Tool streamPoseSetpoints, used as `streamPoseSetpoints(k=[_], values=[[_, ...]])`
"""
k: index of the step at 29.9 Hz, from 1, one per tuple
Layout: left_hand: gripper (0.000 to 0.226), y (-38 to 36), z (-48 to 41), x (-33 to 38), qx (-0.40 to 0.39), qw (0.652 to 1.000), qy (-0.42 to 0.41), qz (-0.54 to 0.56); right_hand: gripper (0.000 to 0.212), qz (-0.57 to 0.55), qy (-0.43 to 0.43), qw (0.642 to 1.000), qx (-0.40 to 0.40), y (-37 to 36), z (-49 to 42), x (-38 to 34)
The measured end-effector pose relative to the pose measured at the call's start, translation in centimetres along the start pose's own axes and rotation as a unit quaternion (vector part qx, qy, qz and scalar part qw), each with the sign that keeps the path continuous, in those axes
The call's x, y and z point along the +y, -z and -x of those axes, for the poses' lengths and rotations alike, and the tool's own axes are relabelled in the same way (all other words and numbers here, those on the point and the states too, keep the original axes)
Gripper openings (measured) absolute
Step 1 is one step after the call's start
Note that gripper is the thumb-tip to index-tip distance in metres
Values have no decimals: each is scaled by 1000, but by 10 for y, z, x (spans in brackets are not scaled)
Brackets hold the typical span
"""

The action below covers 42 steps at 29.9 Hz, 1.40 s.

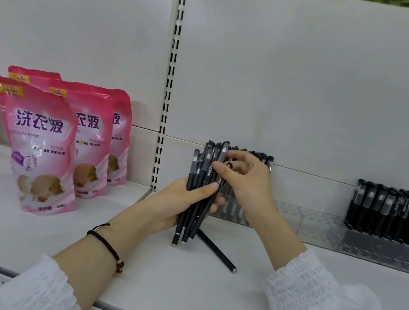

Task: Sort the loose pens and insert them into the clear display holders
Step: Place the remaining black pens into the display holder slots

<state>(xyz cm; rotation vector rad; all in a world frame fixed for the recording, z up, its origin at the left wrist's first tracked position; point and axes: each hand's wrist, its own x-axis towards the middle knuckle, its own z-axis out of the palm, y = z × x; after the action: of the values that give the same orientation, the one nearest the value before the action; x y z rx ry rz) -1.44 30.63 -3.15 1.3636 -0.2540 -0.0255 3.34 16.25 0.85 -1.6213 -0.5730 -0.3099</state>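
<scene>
— While the left hand (185, 198) is wrapped round that bundle of pens (201, 189), what is the right hand (245, 178) doing?
— It is up at the top of the same bundle. Its thumb and curled fingers pinch the pens near their caps, so both hands are closed on the bundle.
— How are the pens sitting?
— Nearly upright, leaning a little to the right at the top, caps up. They are black with greyish see-through caps. The left thumb lies across the front of them about halfway down. Their lower ends hang close over the shelf (174, 286); whether any touches it I cannot tell.
— Any pen lying loose?
— One, a single pen (218, 254), flat on the white shelf just below the bundle, running from under it down to the right.
— And the holders?
— The clear holders (317, 224) stand in a row along the back of the shelf, to the right of the hands. Behind the right hand a group of pens (260, 156) stands at the left end; only their tops show. At the right end a packed batch of black pens (395, 213) stands upright, caps up.
— What else is on the shelf?
— Left of the slotted post (172, 67), pink pouches (41, 142) stand in a cluster, well apart from the pens. The person wears white sleeves (309, 296) and a dark cord bracelet (106, 241) on the left wrist.
</scene>
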Motion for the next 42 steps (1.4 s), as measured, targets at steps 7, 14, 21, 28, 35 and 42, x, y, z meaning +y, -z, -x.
streamPoseSetpoints(k=[7,14,21,28,35,42], values=[[25,-2,1,1,24,996,-69,-44,37,-36,46,998,-28,2,2,-10],[29,3,-1,1,18,996,-77,-51,55,-57,102,984,-131,9,4,-20],[26,0,1,-4,4,998,-27,-54,35,18,109,982,-151,6,9,-17],[23,-5,6,-3,-12,994,-52,-93,59,14,110,977,-184,12,8,-22],[12,-5,6,-2,-21,997,-34,-69,44,38,124,977,-169,14,8,-26],[11,-6,7,-3,-31,996,-24,-79,22,63,149,981,-111,14,6,-19]])
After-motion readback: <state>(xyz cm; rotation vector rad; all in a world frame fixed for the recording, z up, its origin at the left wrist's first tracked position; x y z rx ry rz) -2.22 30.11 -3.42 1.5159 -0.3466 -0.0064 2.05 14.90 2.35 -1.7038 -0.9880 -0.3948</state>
